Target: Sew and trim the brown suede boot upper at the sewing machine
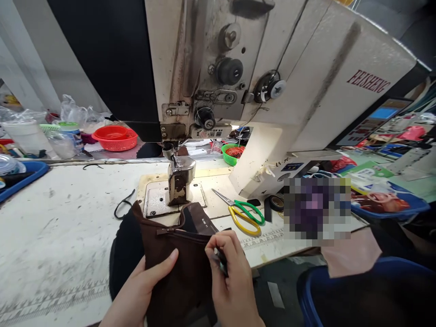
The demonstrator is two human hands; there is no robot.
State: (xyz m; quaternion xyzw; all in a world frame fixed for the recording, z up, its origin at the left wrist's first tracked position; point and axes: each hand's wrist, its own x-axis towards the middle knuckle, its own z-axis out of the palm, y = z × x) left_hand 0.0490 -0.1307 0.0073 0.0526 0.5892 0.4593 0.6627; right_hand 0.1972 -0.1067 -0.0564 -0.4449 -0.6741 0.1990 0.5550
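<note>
Both hands close on a brown workpiece [184, 268] in front of the sewing machine [218, 77].
The left hand [145, 286] grasps the workpiece from its left side, thumb laid flat across the front, its other fingers mostly hidden behind; the right hand [231, 277] is curled at the upper right edge, thumb and forefinger drawn together around a small dark object [222, 265], too covered to identify. The workpiece hangs just before the machine's post [180, 181], with scissors [235, 205] lying near the right hand.
</note>
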